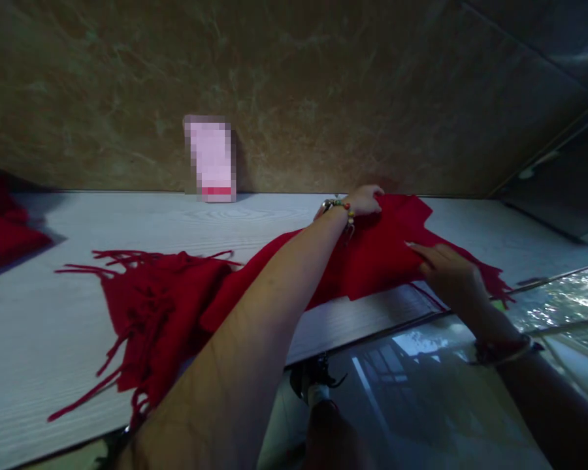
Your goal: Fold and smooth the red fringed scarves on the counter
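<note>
A red fringed scarf (267,261) lies stretched along a pale wood-grain bench, bunched at its left end and partly folded over on the right. At the scarf's far edge, near the wall, my left hand (365,200) has its fingers closed on the cloth; a beaded bracelet circles that wrist. My right hand (451,277) rests on the near right part of the scarf, its fingers stretched out over the fabric. Its thumb is hidden. My left forearm covers some of the scarf's middle.
Another red cloth (7,225) lies at the far left of the bench (34,326). A pixelated pink item (215,153) leans against the brown marbled wall (323,98). Beyond the bench's front edge is a glossy floor (396,391), with a foot on it.
</note>
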The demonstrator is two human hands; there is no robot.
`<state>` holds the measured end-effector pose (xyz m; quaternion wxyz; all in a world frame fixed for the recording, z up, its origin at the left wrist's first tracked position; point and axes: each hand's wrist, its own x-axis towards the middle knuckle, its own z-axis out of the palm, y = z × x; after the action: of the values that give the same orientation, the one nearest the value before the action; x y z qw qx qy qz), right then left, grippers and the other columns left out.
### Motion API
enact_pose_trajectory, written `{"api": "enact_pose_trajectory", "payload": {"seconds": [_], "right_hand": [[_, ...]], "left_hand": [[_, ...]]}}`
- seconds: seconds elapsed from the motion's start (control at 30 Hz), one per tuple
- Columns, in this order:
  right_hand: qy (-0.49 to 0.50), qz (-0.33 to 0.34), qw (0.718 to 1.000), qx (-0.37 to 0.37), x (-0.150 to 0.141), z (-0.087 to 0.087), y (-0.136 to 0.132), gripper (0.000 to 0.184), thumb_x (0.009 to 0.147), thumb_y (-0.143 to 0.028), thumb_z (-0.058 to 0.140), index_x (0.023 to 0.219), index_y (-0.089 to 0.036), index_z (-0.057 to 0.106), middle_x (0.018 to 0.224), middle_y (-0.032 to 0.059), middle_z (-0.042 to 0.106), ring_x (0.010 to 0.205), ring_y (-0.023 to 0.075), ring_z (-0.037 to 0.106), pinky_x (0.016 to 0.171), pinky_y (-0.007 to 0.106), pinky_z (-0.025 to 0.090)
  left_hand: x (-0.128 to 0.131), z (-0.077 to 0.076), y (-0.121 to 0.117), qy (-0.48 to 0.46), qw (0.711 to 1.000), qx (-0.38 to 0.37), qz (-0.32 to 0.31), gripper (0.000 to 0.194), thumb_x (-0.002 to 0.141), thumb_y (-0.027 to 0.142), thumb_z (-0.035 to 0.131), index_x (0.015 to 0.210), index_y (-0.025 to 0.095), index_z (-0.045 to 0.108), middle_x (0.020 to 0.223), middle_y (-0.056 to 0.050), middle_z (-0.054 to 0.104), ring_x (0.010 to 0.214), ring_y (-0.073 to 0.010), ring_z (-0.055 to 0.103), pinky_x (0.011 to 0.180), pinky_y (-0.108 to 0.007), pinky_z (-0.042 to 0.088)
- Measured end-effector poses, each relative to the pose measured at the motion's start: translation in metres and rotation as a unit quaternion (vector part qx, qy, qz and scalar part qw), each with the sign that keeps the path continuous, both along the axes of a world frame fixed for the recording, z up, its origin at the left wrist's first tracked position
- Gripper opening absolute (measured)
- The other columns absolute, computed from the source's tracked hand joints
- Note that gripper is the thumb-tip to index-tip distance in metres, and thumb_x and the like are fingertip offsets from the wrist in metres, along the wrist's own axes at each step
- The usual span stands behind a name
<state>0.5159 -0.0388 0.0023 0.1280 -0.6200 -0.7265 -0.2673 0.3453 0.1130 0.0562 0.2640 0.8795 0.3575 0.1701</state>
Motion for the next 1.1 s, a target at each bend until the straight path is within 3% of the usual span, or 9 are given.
{"api": "enact_pose_trajectory", "payload": {"seconds": [0.07,0.13,0.27,0.4,0.57,0.7,0.8,0.97,1.1], "right_hand": [[0.019,0.005,0.998,-0.057,0.013,-0.019,-0.002,0.038,0.081,-0.014,0.038,0.108,-0.015,0.065,0.085,0.0111,0.067,0.074,0.0220,0.061,0.062,0.032,0.048],[0.049,0.017,0.996,-0.072,0.019,-0.030,-0.004,0.039,0.082,-0.014,0.037,0.110,-0.015,0.063,0.087,0.0111,0.068,0.078,0.0225,0.063,0.065,0.033,0.049],[0.084,0.026,0.995,-0.047,0.016,-0.033,-0.006,0.041,0.081,-0.014,0.035,0.110,-0.014,0.064,0.087,0.0115,0.069,0.081,0.0239,0.064,0.071,0.036,0.050],[0.097,0.052,0.993,-0.041,-0.007,-0.036,-0.004,0.041,0.079,-0.010,0.036,0.108,-0.015,0.065,0.089,0.0097,0.070,0.082,0.0220,0.065,0.075,0.035,0.051],[0.071,0.096,0.991,-0.066,-0.087,-0.042,-0.005,0.040,0.081,-0.007,0.040,0.114,-0.013,0.063,0.084,0.0082,0.070,0.076,0.0188,0.064,0.071,0.029,0.051],[0.007,0.123,0.984,-0.127,-0.168,-0.037,-0.004,0.043,0.081,-0.002,0.042,0.118,-0.012,0.060,0.092,0.0107,0.070,0.076,0.0188,0.063,0.070,0.029,0.050],[-0.018,0.143,0.978,-0.151,-0.212,-0.029,-0.003,0.043,0.081,-0.002,0.042,0.119,-0.012,0.059,0.097,0.0122,0.069,0.080,0.0193,0.063,0.072,0.030,0.049],[0.005,0.120,0.985,-0.125,-0.240,-0.018,-0.001,0.039,0.081,-0.004,0.041,0.110,-0.014,0.064,0.090,0.0104,0.068,0.075,0.0190,0.062,0.067,0.031,0.048],[0.022,0.127,0.989,-0.074,-0.244,-0.016,-0.001,0.036,0.079,-0.004,0.041,0.101,-0.015,0.068,0.085,0.0097,0.065,0.076,0.0197,0.059,0.066,0.031,0.048]], "left_hand": [[0.009,-0.021,-0.018,0.042,0.999,-0.009,-0.014,0.059,0.081,0.028,0.058,0.136,0.012,0.042,0.143,-0.017,0.040,0.131,-0.0250,0.038,0.108,-0.037,0.031],[0.010,-0.039,-0.036,0.109,0.993,0.018,-0.038,0.064,0.083,0.041,0.055,0.140,0.018,0.037,0.154,-0.015,0.017,0.141,-0.0320,0.015,0.113,-0.052,0.013],[-0.002,-0.056,-0.056,0.164,0.980,0.084,-0.070,0.066,0.090,0.055,0.033,0.146,0.022,0.024,0.157,-0.009,0.006,0.143,-0.0292,0.000,0.114,-0.052,0.001],[-0.027,-0.056,-0.052,0.189,0.975,0.089,-0.070,0.067,0.088,0.061,0.031,0.146,0.029,0.022,0.157,-0.003,0.006,0.142,-0.0332,-0.003,0.112,-0.056,0.001],[-0.111,-0.057,-0.048,0.219,0.968,0.086,-0.088,0.067,0.087,0.062,0.032,0.146,0.032,0.021,0.157,-0.001,0.010,0.142,-0.0334,-0.004,0.111,-0.059,0.000],[-0.194,-0.056,-0.055,0.235,0.965,0.096,-0.062,0.064,0.088,0.057,0.037,0.145,0.033,0.022,0.156,-0.002,0.011,0.142,-0.0314,-0.001,0.111,-0.056,0.002],[-0.236,-0.050,-0.064,0.260,0.959,0.108,-0.029,0.060,0.089,0.052,0.039,0.144,0.034,0.025,0.155,-0.001,0.016,0.143,-0.0294,0.002,0.112,-0.054,0.003],[-0.280,-0.038,-0.094,0.289,0.940,0.159,0.092,0.055,0.090,0.052,0.037,0.139,0.028,0.040,0.155,-0.005,0.020,0.142,-0.0330,0.010,0.112,-0.052,0.008],[-0.323,-0.045,-0.138,0.307,0.928,0.076,0.196,0.069,0.085,0.055,0.045,0.145,0.026,0.028,0.155,-0.010,0.015,0.139,-0.0389,0.015,0.107,-0.058,0.021]]}}
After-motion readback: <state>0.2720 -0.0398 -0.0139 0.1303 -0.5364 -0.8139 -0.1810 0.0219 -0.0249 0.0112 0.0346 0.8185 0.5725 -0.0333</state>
